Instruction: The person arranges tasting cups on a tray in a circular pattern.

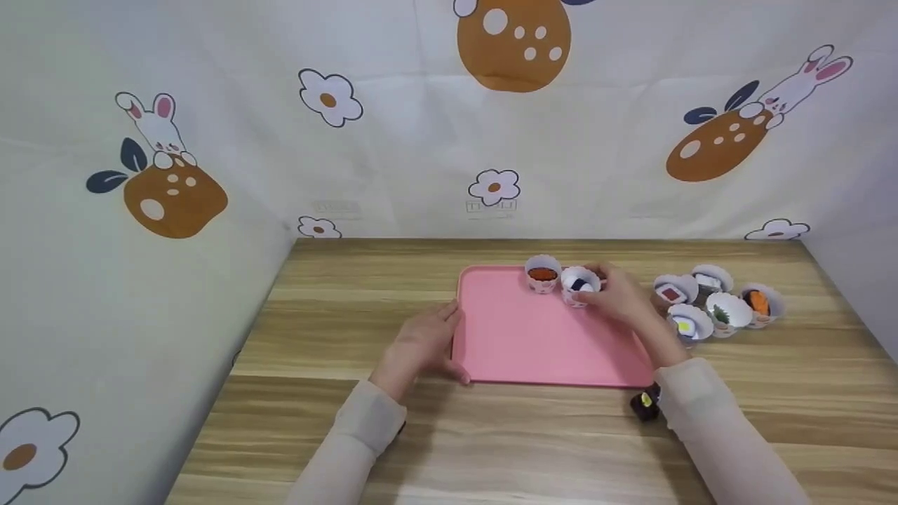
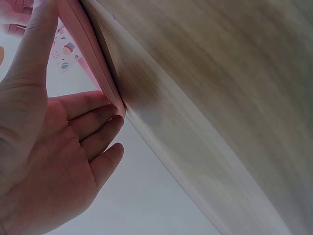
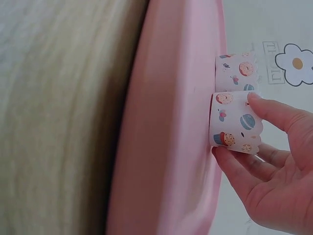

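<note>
Near the far edge of the pink tray [image 1: 540, 344], my right hand [image 1: 621, 298] pinches a white paper baking cup [image 1: 578, 297] between thumb and fingers. Inside this cup is a white piece with a dark band, like a rice ball. Pastry prints cover the cup's side [image 3: 234, 122] in the right wrist view, where its base is right at the tray. A second cup [image 1: 542, 284] with an orange-red filling stands on the tray just to its left. My left hand [image 1: 424, 340] touches the tray's left edge with fairly straight fingers, its thumb at the near corner.
Right of the tray several similar cups [image 1: 729, 315] stand grouped, each with a sushi-like piece. A small black piece with a yellow centre [image 1: 644, 405] lies by the tray's near right corner, partly behind my right sleeve. A printed sheet [image 1: 400, 140] hangs beyond the wooden table [image 1: 351, 280].
</note>
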Available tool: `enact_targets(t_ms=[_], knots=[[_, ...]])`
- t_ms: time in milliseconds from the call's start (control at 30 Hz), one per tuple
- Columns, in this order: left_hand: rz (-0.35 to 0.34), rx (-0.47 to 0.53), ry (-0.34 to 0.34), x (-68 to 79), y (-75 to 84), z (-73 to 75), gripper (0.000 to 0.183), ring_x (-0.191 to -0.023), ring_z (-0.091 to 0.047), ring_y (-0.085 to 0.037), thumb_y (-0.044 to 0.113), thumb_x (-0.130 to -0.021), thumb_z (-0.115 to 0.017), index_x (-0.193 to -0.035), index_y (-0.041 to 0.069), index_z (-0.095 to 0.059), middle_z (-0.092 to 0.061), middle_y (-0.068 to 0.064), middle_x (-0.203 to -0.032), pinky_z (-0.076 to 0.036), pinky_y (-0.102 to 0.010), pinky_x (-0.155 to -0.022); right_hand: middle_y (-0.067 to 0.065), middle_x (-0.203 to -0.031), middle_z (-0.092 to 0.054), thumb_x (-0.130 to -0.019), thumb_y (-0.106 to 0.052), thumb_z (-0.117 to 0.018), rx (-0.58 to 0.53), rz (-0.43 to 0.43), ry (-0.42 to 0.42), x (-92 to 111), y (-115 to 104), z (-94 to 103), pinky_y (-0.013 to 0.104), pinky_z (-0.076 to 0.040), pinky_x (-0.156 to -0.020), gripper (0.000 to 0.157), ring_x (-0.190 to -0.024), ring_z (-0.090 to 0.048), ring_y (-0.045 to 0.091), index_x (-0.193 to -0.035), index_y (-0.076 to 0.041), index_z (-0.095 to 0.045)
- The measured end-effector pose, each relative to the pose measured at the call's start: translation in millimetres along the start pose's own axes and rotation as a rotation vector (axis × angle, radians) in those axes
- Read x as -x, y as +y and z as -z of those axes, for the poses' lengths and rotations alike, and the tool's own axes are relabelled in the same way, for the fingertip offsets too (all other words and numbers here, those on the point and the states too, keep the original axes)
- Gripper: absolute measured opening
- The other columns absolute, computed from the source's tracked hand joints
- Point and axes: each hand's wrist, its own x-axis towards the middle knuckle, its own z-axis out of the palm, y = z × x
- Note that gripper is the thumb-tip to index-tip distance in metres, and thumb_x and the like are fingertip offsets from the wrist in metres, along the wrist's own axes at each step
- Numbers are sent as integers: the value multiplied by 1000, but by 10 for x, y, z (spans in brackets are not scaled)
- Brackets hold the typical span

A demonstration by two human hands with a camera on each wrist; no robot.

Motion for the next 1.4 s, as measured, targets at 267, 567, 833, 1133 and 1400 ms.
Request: enact_targets(t_ms=[267,567,833,1133,1400], knots=[[-5,5,7,2,-2,2,120,-154,-26,-26,63,-67,-82,-156,3,-28,-25,-11,-166,-25,-38,-127,31,-140,-54,-89,-22,-74,-11,1,-12,12,-10,1,55,-48,-106,66,-126,-55,47,-144,2,-45],[9,16,12,4,11,-16,121,-153,-26,-27,63,-68,-81,-158,5,-25,-23,-9,-167,-27,-40,-126,33,-139,-54,-88,-17,-74,-56,32,1,53,7,3,53,-49,-106,65,-126,-56,46,-142,7,-45],[7,23,13,14,15,1,121,-154,-26,-27,62,-68,-82,-158,5,-25,-23,-9,-167,-26,-40,-126,31,-142,-52,-90,-18,-72,-56,3,-18,81,-10,63,53,-47,-108,66,-129,-55,45,-144,4,-43],[14,49,13,16,19,2,120,-154,-25,-27,60,-68,-82,-158,5,-24,-22,-10,-167,-25,-41,-127,30,-143,-51,-90,-15,-72,-86,25,-10,143,-8,111,53,-48,-108,66,-128,-55,46,-145,5,-41],[5,26,4,-2,1,5,121,-152,-29,-28,62,-67,-82,-157,4,-27,-24,-10,-166,-31,-42,-124,32,-140,-52,-90,-12,-71,-120,57,5,206,12,167,53,-49,-107,65,-127,-55,47,-144,8,-42]])
